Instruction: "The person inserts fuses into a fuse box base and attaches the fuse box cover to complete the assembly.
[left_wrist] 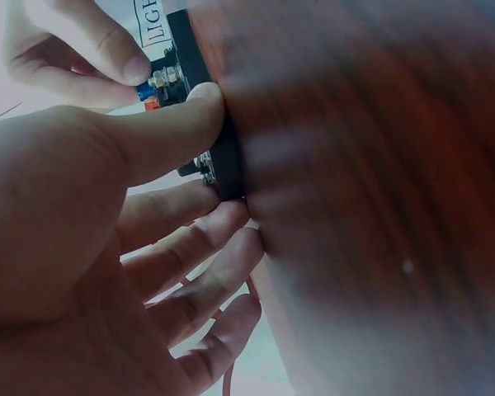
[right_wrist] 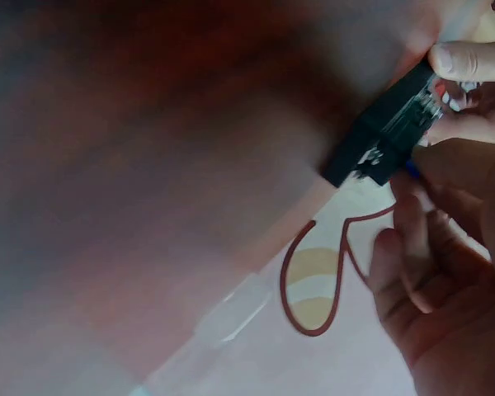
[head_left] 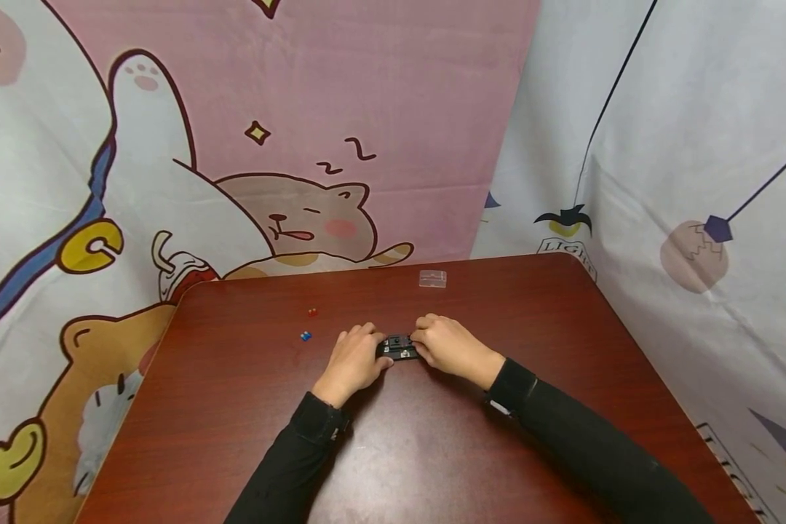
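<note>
A small black block with metal terminals (head_left: 399,348) lies on the table between both hands. My left hand (head_left: 356,358) grips its left end, the thumb on the near side; in the left wrist view the thumb (left_wrist: 177,136) presses the block's edge and the other fingertips rest by the table. My right hand (head_left: 450,345) is at the right end, its fingertips pinching a small blue cap (left_wrist: 145,92) on a terminal. An orange-red piece (left_wrist: 153,105) shows beside that cap. In the right wrist view, the right fingers partly cover the blue cap (right_wrist: 411,169).
Small blue pieces (head_left: 306,335) and small red pieces (head_left: 312,311) lie to the left of the hands. A clear plastic piece (head_left: 432,279) lies near the far edge of the brown table (head_left: 498,306). Printed cloth (head_left: 432,109) hangs behind the table.
</note>
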